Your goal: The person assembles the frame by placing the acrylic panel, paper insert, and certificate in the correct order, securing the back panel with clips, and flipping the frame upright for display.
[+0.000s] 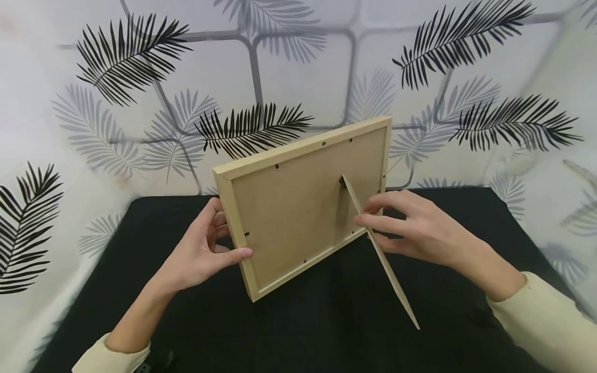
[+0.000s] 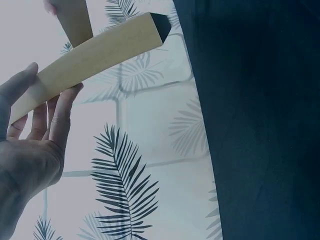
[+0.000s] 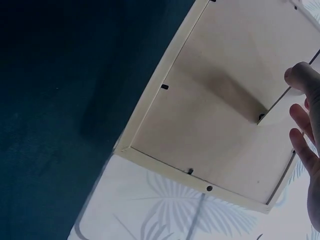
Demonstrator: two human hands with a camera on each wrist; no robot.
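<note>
A light wooden picture frame (image 1: 294,202) is held up and tilted, its back facing me, with small dark tabs round the backing board. My left hand (image 1: 200,248) grips its left side, thumb on the back edge and fingers behind; the left wrist view shows that side rail (image 2: 95,55) between thumb and fingers. A thin stand leg (image 1: 394,280) sticks out from a dark hinge (image 1: 342,181) on the back. My right hand (image 1: 415,225) pinches this leg about midway. In the right wrist view, the thumb (image 3: 302,77) lies against the leg (image 3: 277,109).
Black cloth (image 1: 317,331) covers the table beneath the frame. Behind it hangs a pale curtain (image 1: 303,77) printed with black and grey palm leaves. A dark band (image 1: 142,368) shows at the left cuff.
</note>
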